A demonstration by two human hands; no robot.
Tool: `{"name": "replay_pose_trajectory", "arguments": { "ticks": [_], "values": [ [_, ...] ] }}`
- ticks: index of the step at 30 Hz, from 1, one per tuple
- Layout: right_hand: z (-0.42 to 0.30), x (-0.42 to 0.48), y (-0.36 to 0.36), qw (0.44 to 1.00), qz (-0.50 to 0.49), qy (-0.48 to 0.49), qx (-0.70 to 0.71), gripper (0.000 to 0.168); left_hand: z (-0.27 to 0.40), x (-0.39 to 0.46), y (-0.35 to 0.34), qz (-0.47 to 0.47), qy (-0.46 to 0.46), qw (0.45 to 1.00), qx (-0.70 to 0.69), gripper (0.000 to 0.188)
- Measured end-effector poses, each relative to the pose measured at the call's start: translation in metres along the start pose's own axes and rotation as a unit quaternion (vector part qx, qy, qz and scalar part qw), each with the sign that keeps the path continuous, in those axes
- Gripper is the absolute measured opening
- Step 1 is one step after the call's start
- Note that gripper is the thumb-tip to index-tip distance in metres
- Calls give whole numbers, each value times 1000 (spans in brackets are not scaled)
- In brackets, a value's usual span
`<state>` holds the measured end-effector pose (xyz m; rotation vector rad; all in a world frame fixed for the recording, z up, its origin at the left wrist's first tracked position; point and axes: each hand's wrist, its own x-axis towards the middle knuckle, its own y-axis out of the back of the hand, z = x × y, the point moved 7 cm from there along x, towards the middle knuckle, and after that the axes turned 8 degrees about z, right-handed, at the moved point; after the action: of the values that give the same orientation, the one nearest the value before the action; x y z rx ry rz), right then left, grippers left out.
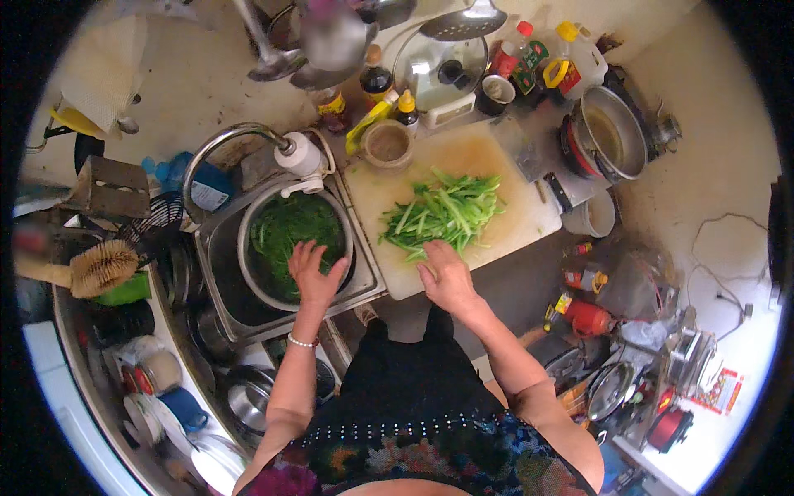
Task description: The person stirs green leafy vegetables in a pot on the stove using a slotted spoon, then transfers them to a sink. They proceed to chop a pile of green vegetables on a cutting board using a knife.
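Observation:
My left hand [315, 273], fingers spread, hovers over or just at the near rim of a round metal basin [245, 260] in the sink; nothing is in its grip. Dark green leaves [273, 229] lie in the basin, apparently in water. Beside it, a pale cutting board [397, 273] bears a heap of cut green stalks [456, 208]. At the near edge of that heap is my right hand [443, 273], its thumb and fingers apart; whether the fingertips touch the stalks cannot be told.
A curved faucet [229, 133] arches over the sink [223, 310]. A clay bowl [387, 146] stands on the board's far left corner. Behind are sauce bottles and a glass lid [428, 74]. A metal pan [611, 133] sits at the right, beyond a knife-like black handle [557, 192].

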<state>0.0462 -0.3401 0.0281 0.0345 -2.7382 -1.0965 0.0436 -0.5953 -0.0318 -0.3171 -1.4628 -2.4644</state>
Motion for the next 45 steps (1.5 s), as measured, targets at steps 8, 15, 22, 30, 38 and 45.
{"name": "replay_pose_trajectory", "arguments": {
  "ticks": [8, 15, 22, 30, 38, 45],
  "values": [
    [61, -2, 40, 983, -107, 56, -136, 102, 201, 90, -90, -214, -182, 957, -77, 107],
    [96, 29, 26, 981, -107, 67, -150, 102, 212, 94, -175, -398, -225, 888, 56, 116],
    [142, 65, 23, 952, -164, 138, -216, 102, 229, 77, -158, -329, -126, 934, 58, 111],
    [161, 80, 117, 972, -103, 28, -209, 87, 226, 72, -156, -304, -109, 941, 102, 115],
    [308, 103, 153, 960, -20, -78, -267, 43, 245, 67, -163, -301, -105, 940, 126, 117],
    [319, 109, 150, 963, -107, -140, -202, 32, 237, 66, -175, -299, -70, 944, 124, 111]
  ]
}}
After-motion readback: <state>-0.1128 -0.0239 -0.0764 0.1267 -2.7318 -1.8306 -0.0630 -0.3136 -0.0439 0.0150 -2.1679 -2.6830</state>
